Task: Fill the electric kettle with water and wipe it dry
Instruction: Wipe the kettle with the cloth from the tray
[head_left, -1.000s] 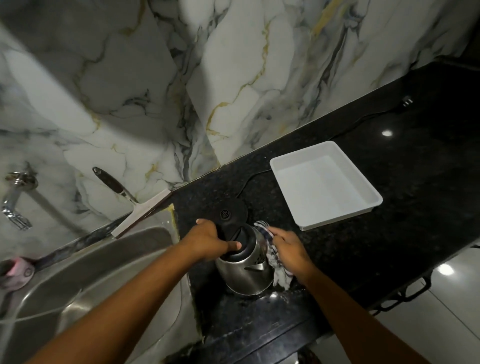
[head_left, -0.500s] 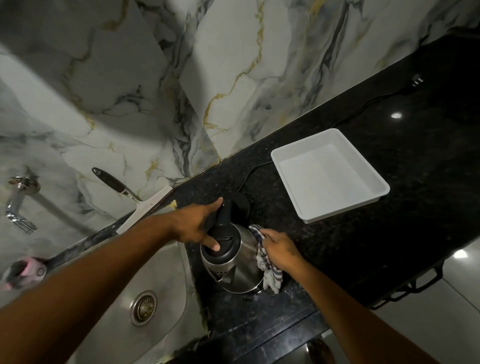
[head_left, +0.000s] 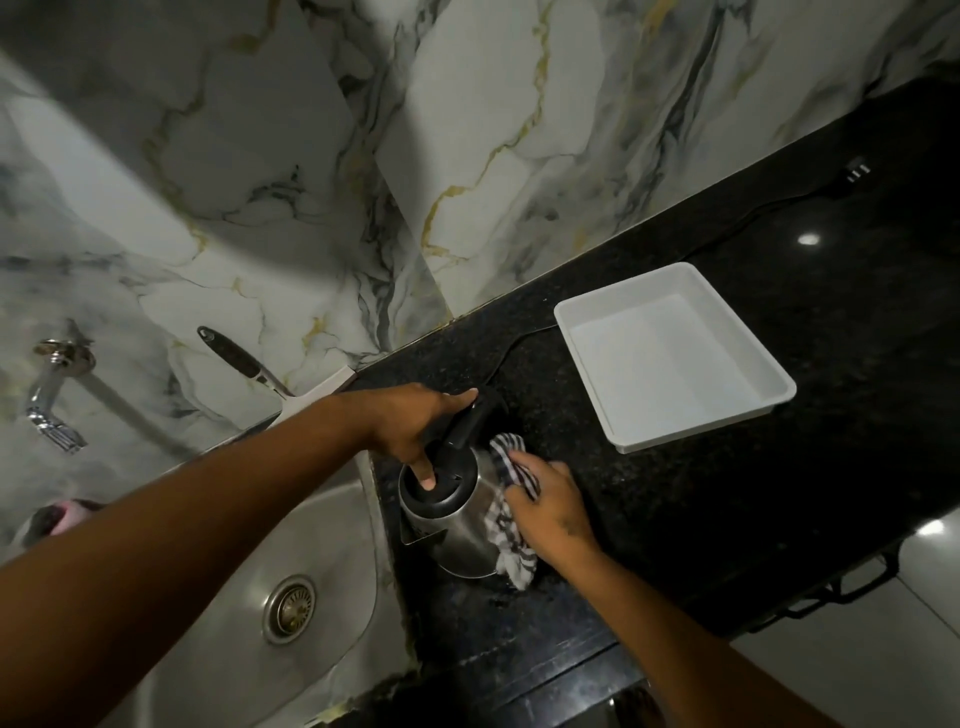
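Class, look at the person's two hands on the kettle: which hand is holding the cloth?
The right hand presses the striped cloth against the kettle side; the left hand, bare, steadies its black lid.

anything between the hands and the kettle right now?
Only the cloth: it lies between the right hand and the kettle, pressed to its steel side, as wiping needs. The left hand rests directly on the black lid, a finger on top. Nothing else visible intervenes.
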